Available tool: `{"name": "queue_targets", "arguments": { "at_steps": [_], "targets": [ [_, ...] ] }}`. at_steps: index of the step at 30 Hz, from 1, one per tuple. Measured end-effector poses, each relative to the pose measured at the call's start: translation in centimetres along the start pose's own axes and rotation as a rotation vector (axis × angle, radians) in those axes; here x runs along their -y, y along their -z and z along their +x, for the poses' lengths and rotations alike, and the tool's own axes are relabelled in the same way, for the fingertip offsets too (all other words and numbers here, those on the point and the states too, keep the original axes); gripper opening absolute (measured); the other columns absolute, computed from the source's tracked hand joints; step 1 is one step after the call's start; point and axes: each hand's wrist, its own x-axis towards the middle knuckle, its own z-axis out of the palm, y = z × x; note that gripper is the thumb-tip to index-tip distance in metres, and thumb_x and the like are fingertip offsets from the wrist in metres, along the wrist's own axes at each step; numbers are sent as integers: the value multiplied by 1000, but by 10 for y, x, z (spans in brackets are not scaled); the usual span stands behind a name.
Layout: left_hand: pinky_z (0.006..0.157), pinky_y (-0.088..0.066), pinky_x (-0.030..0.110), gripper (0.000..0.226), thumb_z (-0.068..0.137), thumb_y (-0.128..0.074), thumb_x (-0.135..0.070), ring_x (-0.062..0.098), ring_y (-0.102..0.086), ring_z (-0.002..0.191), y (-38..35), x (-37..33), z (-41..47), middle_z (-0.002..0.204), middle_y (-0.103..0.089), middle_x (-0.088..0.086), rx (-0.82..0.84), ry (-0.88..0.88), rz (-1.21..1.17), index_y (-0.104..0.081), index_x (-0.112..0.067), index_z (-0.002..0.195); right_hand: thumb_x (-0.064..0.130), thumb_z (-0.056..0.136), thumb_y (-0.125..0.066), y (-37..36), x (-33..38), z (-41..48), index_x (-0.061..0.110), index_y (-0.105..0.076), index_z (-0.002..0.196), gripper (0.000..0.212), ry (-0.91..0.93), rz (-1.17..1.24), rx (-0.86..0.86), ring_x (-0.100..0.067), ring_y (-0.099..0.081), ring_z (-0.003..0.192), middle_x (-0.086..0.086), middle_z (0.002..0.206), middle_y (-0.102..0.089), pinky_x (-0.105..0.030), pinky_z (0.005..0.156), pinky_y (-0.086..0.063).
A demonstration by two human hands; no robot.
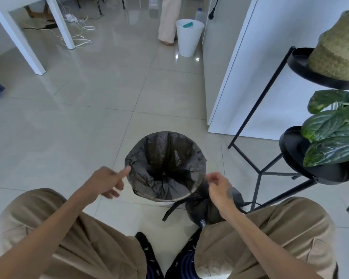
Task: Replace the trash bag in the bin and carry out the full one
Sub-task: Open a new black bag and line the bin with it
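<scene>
Pinching the trash bag (149, 178) rim, right hand (220, 188) curls; left hand (109, 182) touches it, grip unclear.

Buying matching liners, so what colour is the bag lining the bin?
Dark grey to black, slightly see-through; the bag shows best in the head view.

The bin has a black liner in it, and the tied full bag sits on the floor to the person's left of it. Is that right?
Wrong side: the head view shows the tied full bag on the floor to the person's right of the bin. The black liner is in place.
</scene>
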Motion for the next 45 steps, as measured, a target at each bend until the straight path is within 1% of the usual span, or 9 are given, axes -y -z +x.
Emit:
{"name": "queue_targets", "arguments": {
  "at_steps": [4, 10, 17, 22, 28, 31, 36, 41, 45],
  "targets": [
    [82, -56, 39, 59, 94, -47, -64, 27, -68, 96, -27, -20, 6, 104, -71, 5, -355, -137, -309, -66, -9, 105, 30, 105, -46, -20, 23, -14, 24, -36, 152, 49, 58, 154, 36, -16, -45, 136, 5, 148, -46, -37, 112, -39],
    [115, -39, 48, 102, 69, -25, -98, 20, -49, 134, -74, -15, 35, 149, -50, -4, -248, -60, -711, -40, -35, 148, 49, 104, -36, -52, 32, -14, 30, -7, 160, 66, -43, 315, 38, -18, -18, 153, 7, 168, -16, -43, 124, -19],
    [109, -46, 51, 90, 84, -24, -86, 27, -61, 122, -84, -24, 42, 135, -63, 2, -173, 56, -1064, -49, -26, 147, 58, 102, -29, -60, 26, 7, 34, -13, 159, 64, -164, 541, 61, -17, -22, 151, 10, 165, -22, -41, 123, -19],
    [113, -42, 52, 108, 70, -25, -97, 28, -59, 126, -84, -15, 61, 142, -60, 5, -126, 126, -1139, -48, -26, 149, 99, 63, -42, -71, 3, 33, 39, -35, 152, 108, -262, 702, 157, -17, -35, 146, 11, 157, -41, -47, 123, -24],
    [111, -45, 46, 100, 82, -26, -88, 26, -60, 120, -83, -11, 76, 136, -61, 5, -189, 132, -1040, -51, -16, 146, 100, 59, -41, -69, 2, 35, 33, -48, 146, 111, -291, 730, 175, -16, -46, 138, 7, 147, -55, -47, 121, -29],
    [107, -46, 41, 85, 93, -20, -77, 25, -59, 116, -78, -12, 80, 131, -63, 6, -371, 146, -813, -61, -14, 134, 83, 85, -33, -55, 17, 32, 24, -61, 134, 82, -278, 609, 41, -20, -55, 129, 1, 133, -65, -43, 115, -37],
    [111, -32, 29, 66, 102, -24, -61, 20, -44, 138, -84, -19, 63, 152, -48, 1, -609, 6, -723, -43, -21, 150, 50, 105, -31, -42, 28, 44, 22, -33, 155, 57, -23, 386, -111, -11, -33, 143, 3, 159, -36, -23, 111, -22],
    [118, -32, 36, 68, 99, -26, -66, 16, -38, 143, -123, -19, 41, 161, -34, -4, -528, -34, -787, -22, -32, 158, 52, 104, -32, -47, 41, 64, 24, -17, 160, 64, 44, 252, 81, -15, -25, 150, 4, 165, -24, -28, 117, -19],
    [120, -31, 39, 82, 90, -23, -78, 17, -43, 140, -122, -20, 49, 157, -41, -6, -391, 25, -973, -29, -31, 157, 48, 105, -33, -51, 36, 63, 24, -26, 156, 57, -38, 216, 90, -24, -41, 141, -3, 155, -42, -45, 118, -32]
  ]
}}
